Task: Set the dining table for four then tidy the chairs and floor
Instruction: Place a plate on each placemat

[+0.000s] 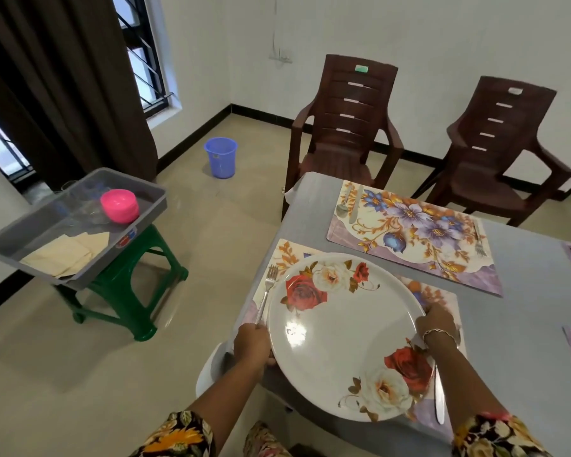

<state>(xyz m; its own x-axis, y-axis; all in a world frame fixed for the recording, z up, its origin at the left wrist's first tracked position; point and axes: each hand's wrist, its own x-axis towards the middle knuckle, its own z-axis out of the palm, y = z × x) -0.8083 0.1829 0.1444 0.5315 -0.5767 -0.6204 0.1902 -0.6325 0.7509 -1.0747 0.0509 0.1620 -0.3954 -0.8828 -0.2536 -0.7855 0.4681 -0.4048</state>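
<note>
Rims of the rose-patterned plate [343,334] are gripped by left hand [253,341] and right hand [437,324] for level centring between fork [267,288] and knife [439,400].

The one camera sits on the person's head and looks forward and down, close over the tabletop [524,291], with chairs [343,127] and floor [80,374] farther off.

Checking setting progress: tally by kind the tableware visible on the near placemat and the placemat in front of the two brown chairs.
Plate: 1
Forks: 2, near and far
Knives: 2, near and far
Spoon: 1
Total: 6
</note>
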